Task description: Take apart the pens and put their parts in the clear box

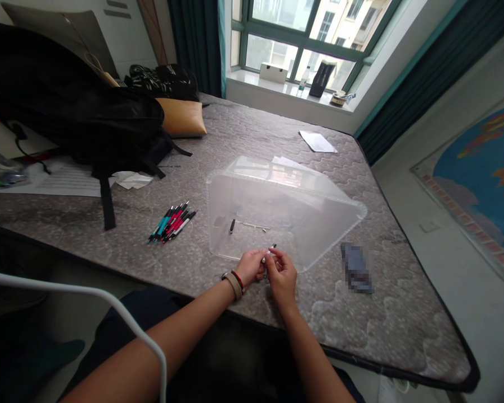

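Observation:
My left hand (pixel 250 267) and my right hand (pixel 282 275) meet at the near edge of a grey mattress (pixel 252 134), both closed round a small white pen (pixel 269 253) with a dark tip. They are just in front of a clear plastic bin (pixel 340 208). Inside the bin lie loose pen parts (pixel 243 225): a short dark piece and a thin rod. Left of the bin lies a bunch of pens (pixel 173 222), teal, red, black and white.
A black backpack (pixel 75 112) and papers (pixel 63 180) cover the mattress's left side, with a tan cushion (pixel 183 117) behind. A blurred dark flat object (pixel 356 267) lies right of the bin. A white sheet (pixel 318 141) lies far back. A white tube (pixel 109 305) crosses the near left.

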A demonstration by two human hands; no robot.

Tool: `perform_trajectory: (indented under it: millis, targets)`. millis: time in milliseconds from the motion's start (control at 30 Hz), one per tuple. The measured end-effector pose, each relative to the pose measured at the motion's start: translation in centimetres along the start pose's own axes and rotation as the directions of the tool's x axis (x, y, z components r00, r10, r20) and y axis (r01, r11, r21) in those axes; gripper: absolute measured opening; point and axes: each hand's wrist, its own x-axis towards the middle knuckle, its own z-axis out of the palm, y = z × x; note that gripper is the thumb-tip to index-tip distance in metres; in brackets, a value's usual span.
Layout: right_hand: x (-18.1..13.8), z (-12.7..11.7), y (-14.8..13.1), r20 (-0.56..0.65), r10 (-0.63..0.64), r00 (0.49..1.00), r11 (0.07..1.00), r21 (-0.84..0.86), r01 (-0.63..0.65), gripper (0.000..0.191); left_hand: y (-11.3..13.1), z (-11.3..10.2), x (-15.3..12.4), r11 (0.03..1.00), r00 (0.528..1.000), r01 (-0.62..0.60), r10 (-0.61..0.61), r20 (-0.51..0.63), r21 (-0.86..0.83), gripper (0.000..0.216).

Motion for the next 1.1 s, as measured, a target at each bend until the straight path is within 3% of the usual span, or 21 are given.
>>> perform_trajectory:
  millis: [167, 400, 533, 667, 900, 1000, 1100]
  targets:
    - [0.5, -0.3, 0.5, -0.003, 0.035, 0.999, 0.999, -0.006, -0.035, 0.031, 0.2, 0.0, 0.0, 1.000, 1.000, -0.007, 0.007, -0.021, 0.020, 0.025]
    - [0.6, -1.0, 0.5, -0.067, 0.011, 0.998, 0.996, -0.085, -0.016, 0.034, 1.7, -0.2, -0.5, 0.981, 0.994, 0.020, -0.040, -0.101, -0.193, 0.014]
    - [0.5, -1.1, 0.2, 0.034, -0.088, 0.996, 0.958, -0.270, 0.094, 0.032, 2.3, -0.1, -0.6, 0.983, 0.993, -0.007, -0.015, -0.121, -0.185, 0.013]
    - [0.3, -1.1, 0.0, 0.178, -0.192, 0.965, 0.840, -0.479, 0.255, 0.023, 2.4, 0.2, -0.9, 0.991, 0.991, 0.007, -0.025, -0.132, -0.133, 0.013]
    - [0.4, -1.3, -0.4, 0.344, -0.182, 0.921, 0.802, -0.490, 0.342, 0.016, 2.1, 0.0, -0.8, 0.999, 0.984, 0.017, -0.022, -0.176, -0.033, 0.014]
    - [0.7, -1.6, -0.5, 0.416, -0.155, 0.896, 0.814, -0.459, 0.354, 0.019, 2.0, 0.0, -0.9, 0.971, 0.972, -0.112, 0.151, -0.178, 0.210, 0.016]
    - [0.7, -1.9, -0.5, 0.407, -0.187, 0.894, 0.820, -0.437, 0.370, 0.013, 1.7, -0.1, -1.2, 0.813, 0.919, -0.295, 0.386, -0.085, 0.501, 0.018]
